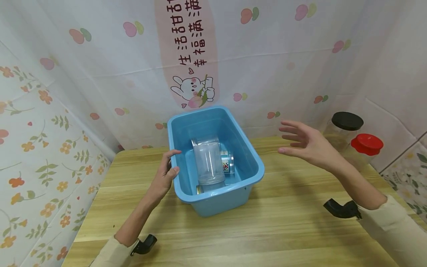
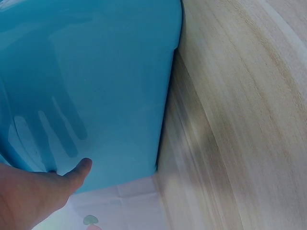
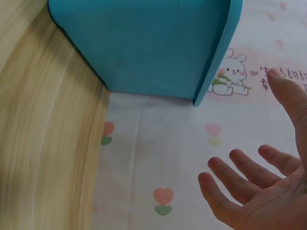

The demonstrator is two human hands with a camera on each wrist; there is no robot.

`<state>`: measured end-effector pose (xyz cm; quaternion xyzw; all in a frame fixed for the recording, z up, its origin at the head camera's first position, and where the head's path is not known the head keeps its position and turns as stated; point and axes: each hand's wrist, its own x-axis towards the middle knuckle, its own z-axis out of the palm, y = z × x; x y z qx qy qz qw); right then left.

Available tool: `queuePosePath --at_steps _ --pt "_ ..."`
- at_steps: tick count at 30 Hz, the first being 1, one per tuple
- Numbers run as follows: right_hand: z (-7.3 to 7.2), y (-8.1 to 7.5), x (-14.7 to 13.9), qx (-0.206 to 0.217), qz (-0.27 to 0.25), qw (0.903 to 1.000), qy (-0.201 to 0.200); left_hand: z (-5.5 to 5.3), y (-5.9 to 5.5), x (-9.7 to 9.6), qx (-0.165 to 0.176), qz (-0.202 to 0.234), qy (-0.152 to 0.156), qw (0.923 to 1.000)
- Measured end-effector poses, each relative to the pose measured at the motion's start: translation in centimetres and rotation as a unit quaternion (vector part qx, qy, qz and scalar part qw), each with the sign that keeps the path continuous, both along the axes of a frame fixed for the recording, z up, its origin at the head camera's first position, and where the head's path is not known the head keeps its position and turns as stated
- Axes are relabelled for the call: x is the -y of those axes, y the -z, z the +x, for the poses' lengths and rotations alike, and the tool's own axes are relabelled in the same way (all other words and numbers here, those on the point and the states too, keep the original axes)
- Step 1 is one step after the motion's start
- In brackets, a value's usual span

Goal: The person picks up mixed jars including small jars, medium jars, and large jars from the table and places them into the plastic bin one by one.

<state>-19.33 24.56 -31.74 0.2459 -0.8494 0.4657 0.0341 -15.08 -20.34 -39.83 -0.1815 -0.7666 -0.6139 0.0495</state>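
My left hand (image 1: 165, 168) touches the left rim of the blue plastic basin (image 1: 254, 177), with a finger and the thumb at the edge. In the left wrist view a finger (image 2: 79, 173) stands near the outer wall, beside a dark hand shape on the plastic; the other fingers are hidden. Inside the basin lie a large clear jar (image 1: 209, 163), a smaller container with a printed label (image 1: 227, 162), and another partly hidden under the big jar. My right hand (image 1: 311, 144) hangs in the air right of the basin, fingers spread and holding nothing.
Two clear jars stand at the right rear, one with a black lid (image 1: 347, 121) and one with a red lid (image 1: 367, 144); the right forearm partly covers them. A printed curtain (image 1: 267, 66) hangs behind the wooden table (image 1: 260, 237).
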Motion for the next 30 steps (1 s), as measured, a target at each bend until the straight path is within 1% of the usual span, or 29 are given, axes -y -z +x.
queuePosePath --at_steps 11,20,30 --pt "0.0 0.1 -1.0 0.01 -0.003 0.9999 0.011 0.1 0.1 0.1 0.004 -0.003 -0.002 1.0" --pt "-0.2 0.7 -2.0 0.012 -0.01 0.9997 0.02 0.1 0.0 0.1 0.005 0.0 0.001 1.0" --pt "-0.1 1.3 -3.0 0.013 -0.001 0.9992 0.037 0.0 0.0 0.0 0.007 -0.005 -0.002 1.0"
